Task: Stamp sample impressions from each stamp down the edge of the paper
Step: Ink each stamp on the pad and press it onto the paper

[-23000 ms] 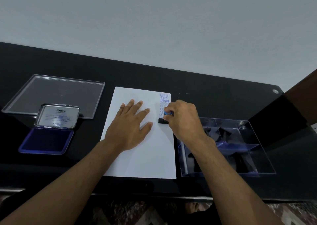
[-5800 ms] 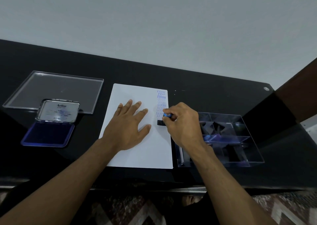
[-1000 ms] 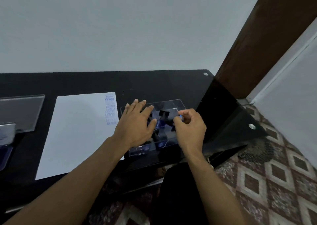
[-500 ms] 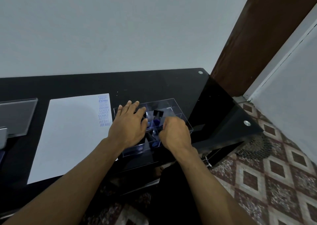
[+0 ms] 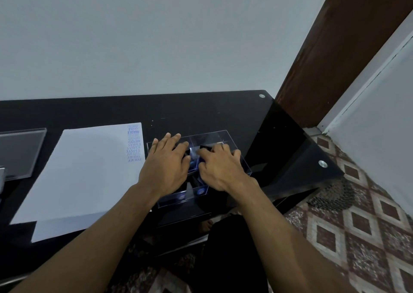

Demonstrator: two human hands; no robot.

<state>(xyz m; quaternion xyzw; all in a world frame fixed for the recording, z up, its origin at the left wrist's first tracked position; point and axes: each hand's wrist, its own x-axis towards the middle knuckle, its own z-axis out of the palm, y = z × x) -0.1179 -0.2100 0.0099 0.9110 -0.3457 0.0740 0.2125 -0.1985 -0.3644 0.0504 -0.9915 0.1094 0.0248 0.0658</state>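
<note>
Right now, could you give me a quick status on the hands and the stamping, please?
Both hands over the clear stamp box: left hand flat, right hand reaching in, grip hidden. Paper stamped down its right edge. Nothing in the way.

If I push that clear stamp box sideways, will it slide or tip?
The clear stamp box will probably slide: it sits low and flat on the glossy black table. Its thin clear walls look light and perhaps brittle, so the stamps inside may rattle.
</note>
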